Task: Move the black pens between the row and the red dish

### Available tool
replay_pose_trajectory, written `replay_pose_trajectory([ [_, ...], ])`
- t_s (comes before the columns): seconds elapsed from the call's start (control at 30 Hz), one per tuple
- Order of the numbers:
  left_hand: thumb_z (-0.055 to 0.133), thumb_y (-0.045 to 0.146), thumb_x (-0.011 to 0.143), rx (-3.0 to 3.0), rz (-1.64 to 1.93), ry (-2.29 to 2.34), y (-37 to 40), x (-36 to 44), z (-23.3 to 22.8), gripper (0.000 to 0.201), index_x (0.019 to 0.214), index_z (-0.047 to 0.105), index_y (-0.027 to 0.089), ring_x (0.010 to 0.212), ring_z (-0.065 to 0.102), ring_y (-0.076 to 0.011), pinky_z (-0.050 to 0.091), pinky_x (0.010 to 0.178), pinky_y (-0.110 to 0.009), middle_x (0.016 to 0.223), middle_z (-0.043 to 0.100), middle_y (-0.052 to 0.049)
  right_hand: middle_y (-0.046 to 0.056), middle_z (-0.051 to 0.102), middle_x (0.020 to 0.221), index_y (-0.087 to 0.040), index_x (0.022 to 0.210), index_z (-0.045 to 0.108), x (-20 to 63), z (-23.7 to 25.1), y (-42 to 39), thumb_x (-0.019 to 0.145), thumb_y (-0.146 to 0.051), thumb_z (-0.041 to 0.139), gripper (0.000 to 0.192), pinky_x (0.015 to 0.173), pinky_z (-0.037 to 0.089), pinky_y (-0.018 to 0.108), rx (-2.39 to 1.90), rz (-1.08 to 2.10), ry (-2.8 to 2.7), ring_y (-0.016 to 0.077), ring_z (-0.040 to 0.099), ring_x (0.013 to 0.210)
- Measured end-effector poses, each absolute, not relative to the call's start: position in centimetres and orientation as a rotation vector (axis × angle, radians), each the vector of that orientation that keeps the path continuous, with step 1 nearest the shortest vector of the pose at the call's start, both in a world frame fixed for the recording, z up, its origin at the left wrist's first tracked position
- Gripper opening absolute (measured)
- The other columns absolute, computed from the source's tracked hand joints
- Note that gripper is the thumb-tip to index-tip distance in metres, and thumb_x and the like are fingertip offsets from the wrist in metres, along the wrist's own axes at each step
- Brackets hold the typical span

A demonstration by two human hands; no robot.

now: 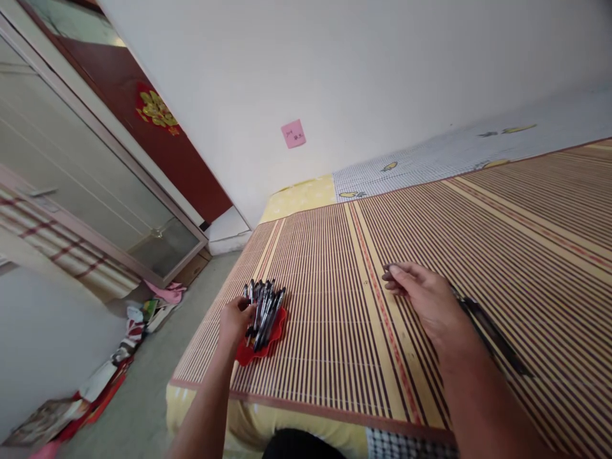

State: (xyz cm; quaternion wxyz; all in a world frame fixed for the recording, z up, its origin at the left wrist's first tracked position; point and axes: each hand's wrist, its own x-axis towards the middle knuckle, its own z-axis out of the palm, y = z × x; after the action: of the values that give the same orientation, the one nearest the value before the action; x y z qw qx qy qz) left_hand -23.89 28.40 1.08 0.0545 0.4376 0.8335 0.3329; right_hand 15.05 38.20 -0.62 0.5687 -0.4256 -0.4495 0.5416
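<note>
A heap of black-and-clear pens [268, 312] lies in a red scalloped tray [241, 358] on the striped mat. At the left side of the heap is my left hand [234, 324], its fingers closed on a pen among the others. My right hand [423, 296] hovers over the mat, thumb and fingers pressed together. Something small and dark shows at its fingertips, too unclear to name. Several dark pens [500, 338] lie on the mat to the right of my right wrist, which partly hides them.
The bamboo-striped mat [318, 255] covers a bed with a yellow sheet [301, 194]. Behind it rises a white wall with a pink note [293, 134]. On the left are a glass-panelled door [109, 153] and a grey floor [162, 357] with assorted items along the wall.
</note>
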Motion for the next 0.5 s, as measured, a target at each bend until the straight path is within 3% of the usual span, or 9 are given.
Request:
replay_pose_trajectory([
  [0.2, 0.067, 0.028, 0.070, 1.385, 0.962, 2.594, 28.6, -23.7, 0.9, 0.014, 0.077, 0.069, 0.018, 0.071, 0.065, -0.0243, 0.044, 0.066, -0.031, 0.073, 0.071, -0.007, 0.008, 0.072, 0.081, -0.019, 0.081, 0.068, 15.3, -0.2, 37.8, 0.074, -0.047, 0.074, 0.029, 0.064, 0.053, 0.032, -1.018, 1.286, -1.053, 0.0189, 0.066, 0.070],
  [0.33, 0.064, 0.036, 0.077, 1.378, 1.059, 2.600, 27.7, -22.5, 2.0, 0.021, 0.085, 0.069, 0.017, 0.074, 0.065, -0.0244, 0.045, 0.068, -0.031, 0.077, 0.071, -0.007, 0.008, 0.072, 0.081, -0.020, 0.083, 0.069, 15.7, -0.5, 38.2, 0.075, -0.048, 0.073, 0.029, 0.064, 0.054, 0.033, -1.014, 1.245, -1.026, 0.0201, 0.067, 0.071],
  [0.4, 0.059, 0.042, 0.083, 1.367, 1.256, 2.568, 27.1, -20.6, 3.0, 0.026, 0.088, 0.068, 0.018, 0.073, 0.063, -0.0219, 0.045, 0.066, -0.029, 0.076, 0.068, -0.005, 0.008, 0.072, 0.078, -0.020, 0.082, 0.067, 15.7, -0.5, 38.6, 0.075, -0.049, 0.072, 0.030, 0.062, 0.053, 0.032, -1.010, 1.203, -0.962, 0.0191, 0.066, 0.067],
  [0.5, 0.065, 0.044, 0.083, 1.223, 1.867, 2.216, 27.0, -16.0, 4.6, 0.026, 0.081, 0.065, 0.018, 0.056, 0.049, -0.0134, 0.038, 0.052, -0.023, 0.063, 0.056, 0.003, 0.006, 0.071, 0.075, -0.020, 0.082, 0.065, 15.0, 0.0, 38.5, 0.078, -0.046, 0.066, 0.026, 0.060, 0.051, 0.029, -1.037, 1.187, -1.007, 0.0179, 0.065, 0.064],
])
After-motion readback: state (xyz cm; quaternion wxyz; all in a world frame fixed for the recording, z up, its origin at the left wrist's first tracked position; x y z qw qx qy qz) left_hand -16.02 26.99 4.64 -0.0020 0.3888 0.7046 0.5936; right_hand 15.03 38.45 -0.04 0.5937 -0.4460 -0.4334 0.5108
